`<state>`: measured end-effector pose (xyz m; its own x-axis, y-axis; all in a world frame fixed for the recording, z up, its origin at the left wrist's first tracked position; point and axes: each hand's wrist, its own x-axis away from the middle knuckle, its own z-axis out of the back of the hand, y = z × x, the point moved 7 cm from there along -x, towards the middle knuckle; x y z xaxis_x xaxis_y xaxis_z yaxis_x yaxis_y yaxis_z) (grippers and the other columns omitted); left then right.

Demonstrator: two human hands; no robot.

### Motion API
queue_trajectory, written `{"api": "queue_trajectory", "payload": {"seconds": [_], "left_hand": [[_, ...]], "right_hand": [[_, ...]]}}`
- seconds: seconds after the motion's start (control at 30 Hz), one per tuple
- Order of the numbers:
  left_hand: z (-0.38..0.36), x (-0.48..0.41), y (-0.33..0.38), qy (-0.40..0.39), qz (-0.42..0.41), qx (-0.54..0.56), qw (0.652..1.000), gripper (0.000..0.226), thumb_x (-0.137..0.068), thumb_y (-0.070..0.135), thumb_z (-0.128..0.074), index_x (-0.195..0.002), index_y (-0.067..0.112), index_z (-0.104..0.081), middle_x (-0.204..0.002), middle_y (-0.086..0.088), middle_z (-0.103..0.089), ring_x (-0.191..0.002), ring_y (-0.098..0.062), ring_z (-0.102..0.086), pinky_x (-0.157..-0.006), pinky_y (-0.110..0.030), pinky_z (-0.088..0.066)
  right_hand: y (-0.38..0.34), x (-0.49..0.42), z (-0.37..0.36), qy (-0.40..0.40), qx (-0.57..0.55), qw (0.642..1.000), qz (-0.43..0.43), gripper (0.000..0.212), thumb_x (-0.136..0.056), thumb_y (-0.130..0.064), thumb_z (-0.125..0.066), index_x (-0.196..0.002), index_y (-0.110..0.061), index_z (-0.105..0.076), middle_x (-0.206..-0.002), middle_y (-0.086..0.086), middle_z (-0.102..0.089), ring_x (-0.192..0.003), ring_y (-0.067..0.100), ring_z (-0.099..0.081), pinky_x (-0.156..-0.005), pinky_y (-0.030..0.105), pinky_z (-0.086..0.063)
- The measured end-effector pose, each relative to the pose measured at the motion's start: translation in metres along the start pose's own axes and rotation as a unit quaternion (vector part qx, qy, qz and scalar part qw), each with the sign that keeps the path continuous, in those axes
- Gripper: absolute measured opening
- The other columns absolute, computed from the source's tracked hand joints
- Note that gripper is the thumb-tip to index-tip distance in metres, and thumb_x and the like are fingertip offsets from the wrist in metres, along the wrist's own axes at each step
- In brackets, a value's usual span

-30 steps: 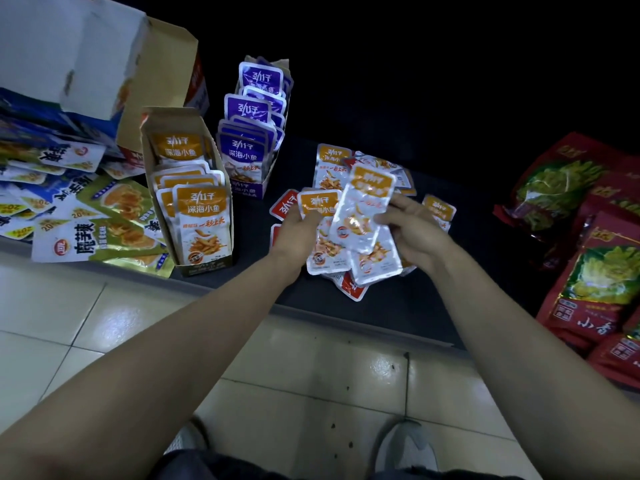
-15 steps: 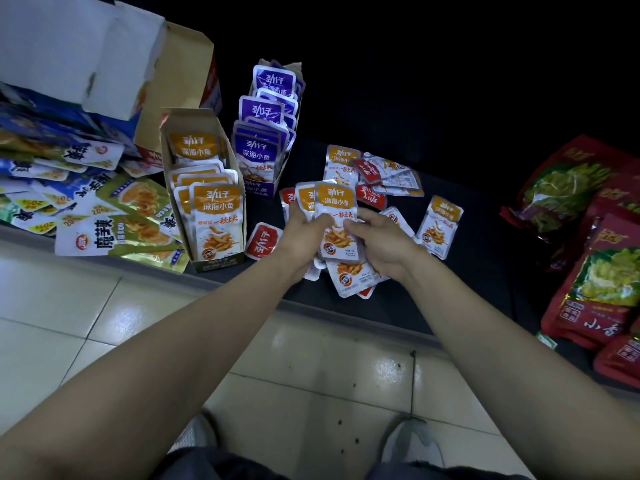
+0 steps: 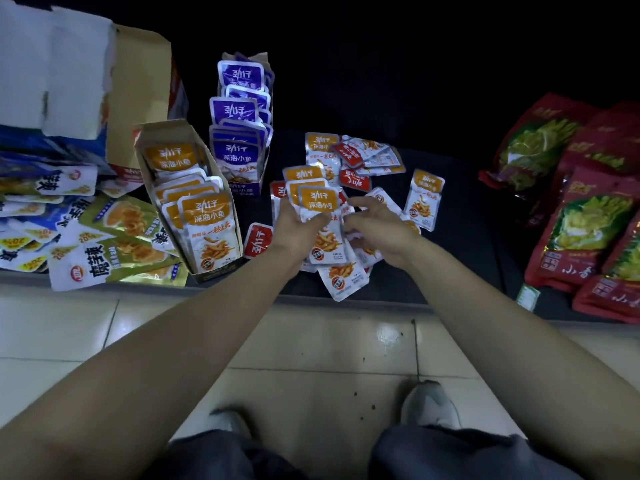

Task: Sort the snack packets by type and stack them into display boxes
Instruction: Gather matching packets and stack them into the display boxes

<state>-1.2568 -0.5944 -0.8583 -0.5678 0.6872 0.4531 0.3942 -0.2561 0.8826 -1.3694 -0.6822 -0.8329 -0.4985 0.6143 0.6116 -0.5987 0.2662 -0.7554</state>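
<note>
The left hand grips a fanned stack of orange packets, thumb across the front face. The remaining fingers are hidden behind the stack. The stack is held low over the loose pile on the dark table. The right hand hovers just beside the stack, fingers relaxed and loosely spread, holding nothing that can be seen. The packets appear to be thin, glossy film sachets: probably light, flexible in the body and stiffer along the sealed edges. Expect the faces to slide on each other, so a stack is likely to fan or shear. Recommended hold: pinch across the middle of the stack and use the free hand to square the side edges. The orange display box stands near the left hand, already holding upright packets. The purple display box stands behind it. A red packet lies between the orange display box and the left hand.
</note>
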Motion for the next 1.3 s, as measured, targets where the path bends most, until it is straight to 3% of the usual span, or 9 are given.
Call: {"api": "queue_trajectory", "payload": {"seconds": [0.1,0.23,0.4,0.57,0.7,0.9,1.1,1.23,1.3], "left_hand": [[0.005,0.000,0.003,0.007,0.003,0.014,1.000,0.040,-0.090,0.004,-0.065,-0.122,0.014,-0.043,-0.095,0.006,-0.063,-0.083,-0.008,-0.065,-0.077,-0.032,-0.057],[0.018,-0.005,0.003,0.011,0.003,0.014,1.000,0.046,-0.090,0.009,-0.067,-0.127,0.012,-0.042,-0.109,-0.002,-0.062,-0.106,-0.023,-0.063,-0.090,-0.043,-0.053],[0.025,-0.005,0.000,-0.008,0.021,0.031,0.999,0.048,-0.091,0.013,-0.067,-0.131,0.011,-0.041,-0.105,0.001,-0.062,-0.099,-0.019,-0.064,-0.084,-0.039,-0.056],[0.028,0.001,0.005,-0.020,0.020,0.010,1.000,0.051,-0.092,0.014,-0.066,-0.135,0.013,-0.038,-0.119,-0.003,-0.061,-0.108,-0.021,-0.062,-0.091,-0.043,-0.054],[0.027,0.010,0.008,-0.046,0.025,-0.030,0.998,0.047,-0.094,0.010,-0.062,-0.135,0.013,-0.039,-0.104,0.004,-0.059,-0.089,-0.011,-0.061,-0.068,-0.022,-0.053],[0.019,0.021,0.003,-0.089,0.064,-0.029,0.994,0.045,-0.099,0.015,-0.054,-0.140,0.017,-0.036,-0.123,-0.001,-0.059,-0.118,-0.027,-0.058,-0.101,-0.047,-0.047],[0.043,0.034,0.029,-0.061,0.030,-0.082,0.994,0.030,-0.103,0.020,-0.039,-0.131,0.011,-0.038,-0.096,0.006,-0.054,-0.089,-0.011,-0.058,-0.068,-0.023,-0.045],[0.071,0.049,0.051,-0.025,-0.011,-0.171,0.985,0.029,-0.101,0.026,-0.035,-0.127,0.014,-0.041,-0.107,-0.002,-0.058,-0.100,-0.021,-0.058,-0.070,-0.028,-0.045],[0.086,0.056,0.070,-0.027,-0.075,-0.259,0.963,0.036,-0.098,0.036,-0.032,-0.118,0.013,-0.050,-0.110,-0.006,-0.060,-0.098,-0.022,-0.058,-0.072,-0.031,-0.046]], "right_hand": [[0.008,0.011,-0.009,-0.100,0.082,0.989,-0.077,0.039,-0.089,-0.005,-0.061,-0.128,-0.009,-0.054,-0.080,-0.003,-0.061,-0.069,0.008,-0.058,-0.070,0.024,-0.052],[0.017,0.012,-0.027,-0.165,0.103,0.978,-0.079,0.030,-0.091,-0.003,-0.063,-0.121,-0.002,-0.060,-0.098,0.003,-0.068,-0.089,0.012,-0.064,-0.082,0.024,-0.053],[0.022,0.018,-0.009,-0.071,0.071,0.994,-0.035,0.039,-0.085,0.002,-0.069,-0.123,-0.009,-0.061,-0.108,0.005,-0.070,-0.091,0.011,-0.067,-0.074,0.019,-0.055],[0.024,0.034,0.029,0.044,0.076,0.995,-0.037,0.022,-0.085,0.005,-0.068,-0.099,-0.011,-0.063,-0.094,0.004,-0.068,-0.084,0.015,-0.066,-0.066,0.019,-0.053],[0.019,0.043,0.050,0.119,-0.044,0.992,-0.022,0.017,-0.090,0.003,-0.063,-0.090,-0.014,-0.063,-0.083,-0.002,-0.071,-0.073,0.007,-0.068,-0.069,0.024,-0.056],[0.003,0.028,0.003,0.023,-0.051,0.998,0.006,0.016,-0.091,0.000,-0.062,-0.102,-0.011,-0.060,-0.097,0.007,-0.069,-0.091,0.020,-0.067,-0.073,0.026,-0.055],[-0.012,0.015,-0.049,-0.067,-0.083,0.994,0.038,0.036,-0.090,0.000,-0.063,-0.121,-0.013,-0.050,-0.115,0.013,-0.067,-0.106,0.024,-0.066,-0.096,0.042,-0.053],[-0.039,0.021,-0.084,-0.113,-0.068,0.989,0.074,0.051,-0.087,0.000,-0.068,-0.130,-0.010,-0.043,-0.120,0.010,-0.066,-0.108,0.022,-0.066,-0.096,0.041,-0.053],[-0.050,0.021,-0.098,-0.142,-0.044,0.985,0.090,0.036,-0.088,-0.001,-0.066,-0.123,-0.005,-0.055,-0.115,0.010,-0.070,-0.106,0.022,-0.068,-0.097,0.040,-0.052]]}}
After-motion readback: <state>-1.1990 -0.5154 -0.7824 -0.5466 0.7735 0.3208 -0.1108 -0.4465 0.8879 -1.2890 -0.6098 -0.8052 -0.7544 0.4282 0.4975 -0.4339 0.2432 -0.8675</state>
